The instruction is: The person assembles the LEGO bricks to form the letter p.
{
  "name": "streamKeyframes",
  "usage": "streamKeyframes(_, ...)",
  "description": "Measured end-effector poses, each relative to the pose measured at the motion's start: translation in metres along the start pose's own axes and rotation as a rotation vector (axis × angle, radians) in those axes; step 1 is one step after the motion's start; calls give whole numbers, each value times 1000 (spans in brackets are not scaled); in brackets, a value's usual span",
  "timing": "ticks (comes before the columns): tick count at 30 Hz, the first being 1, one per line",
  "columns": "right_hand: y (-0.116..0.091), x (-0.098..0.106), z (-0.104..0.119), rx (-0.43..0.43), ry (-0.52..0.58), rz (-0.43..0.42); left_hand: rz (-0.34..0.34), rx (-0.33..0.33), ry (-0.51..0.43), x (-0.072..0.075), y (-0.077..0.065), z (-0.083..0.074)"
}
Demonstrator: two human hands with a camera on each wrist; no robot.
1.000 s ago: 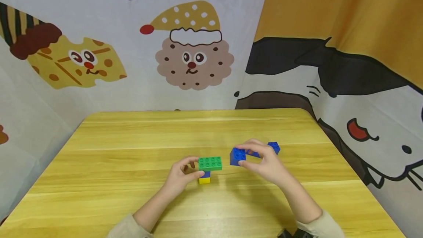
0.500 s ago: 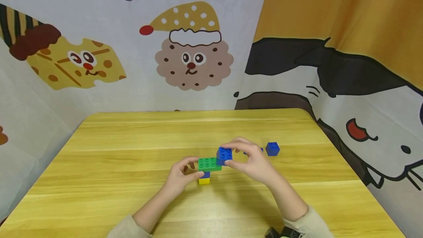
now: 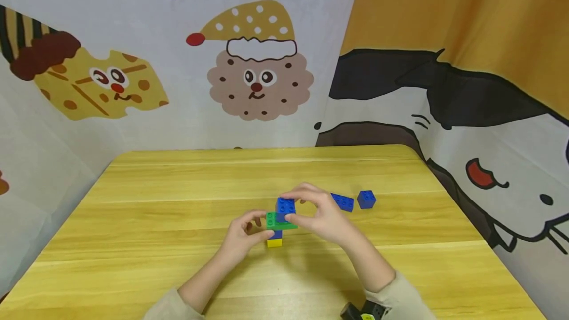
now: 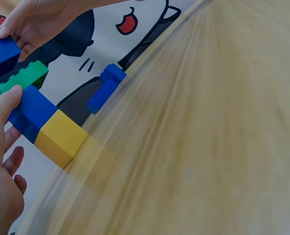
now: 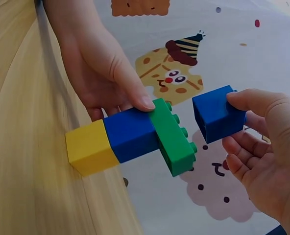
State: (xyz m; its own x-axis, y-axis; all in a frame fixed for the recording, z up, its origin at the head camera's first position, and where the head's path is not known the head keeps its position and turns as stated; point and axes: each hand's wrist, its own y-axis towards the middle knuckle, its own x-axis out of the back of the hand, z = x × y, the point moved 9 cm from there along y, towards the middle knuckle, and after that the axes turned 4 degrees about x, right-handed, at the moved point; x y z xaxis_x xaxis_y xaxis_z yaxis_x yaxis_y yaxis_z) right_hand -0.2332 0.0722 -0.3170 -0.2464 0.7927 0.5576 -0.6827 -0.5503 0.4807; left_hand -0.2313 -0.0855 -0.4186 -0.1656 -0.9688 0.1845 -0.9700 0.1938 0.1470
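The hands work close together over the middle of the worktop [image 3: 178,186]. The left hand [image 3: 246,233] grips the left end of a green brick [image 3: 270,220], its thumb on the near side where this brick meets the one beneath. The right hand [image 3: 322,211] pinches a raised blue brick [image 3: 285,209] between thumb and fingers.

The green brick lies flat as the top of a small upright stack: a yellow brick [image 3: 274,243] stands on the worktop, a lower blue brick [image 3: 276,234] sits on it, and the green one crosses above, its right end jutting out past the support. Its studs face up. The raised blue brick is held over the green brick, towards the right; the right wrist view shows a gap between it and the studs.

To the right and farther back on the worktop lie a long blue brick [image 3: 343,202], its left end partly hidden by the right hand, and just right of it a short blue brick [image 3: 366,199], studs up. Both are well apart from the stack.

Pale sleeves [image 3: 402,300] cover the forearms, and a black device [image 3: 364,310] shows by the right one at the near edge of the view. Beyond the far edge of the worktop hangs a cloth [image 3: 178,127] printed with cartoon figures, among them a cheese wedge [image 3: 146,85] and a biscuit in a spotted hat.
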Motion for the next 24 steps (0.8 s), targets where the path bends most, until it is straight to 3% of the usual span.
streamKeyframes(5,4,-7,-2,-6,22,14,-11,-10,4,1,3,11)
streamKeyframes(24,14,-22,-8,-46,35,60,8,-20,29,2,4,10)
